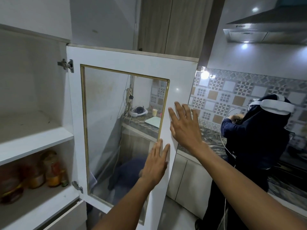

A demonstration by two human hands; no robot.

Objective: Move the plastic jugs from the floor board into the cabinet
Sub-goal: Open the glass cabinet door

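Observation:
The white cabinet point(33, 141) stands open at the left. Several plastic jugs point(51, 168) with orange and red labels sit on its lower shelf; the upper shelf holds nothing. The cabinet door point(116, 58), white with a gold-trimmed glass pane, swings out toward me. My left hand point(156, 165) lies flat on the door's right frame, near the lower part of the pane's edge, fingers spread. My right hand point(184, 125) presses flat on the same frame higher up. Neither hand holds anything. The floor board is out of view.
A person in dark clothes with a white head strap point(259, 130) stands at the right by the marble counter point(212, 140). A range hood point(265, 30) hangs above. White base cabinets point(187, 178) sit behind the open door. A drawer front point(66, 218) lies below the shelves.

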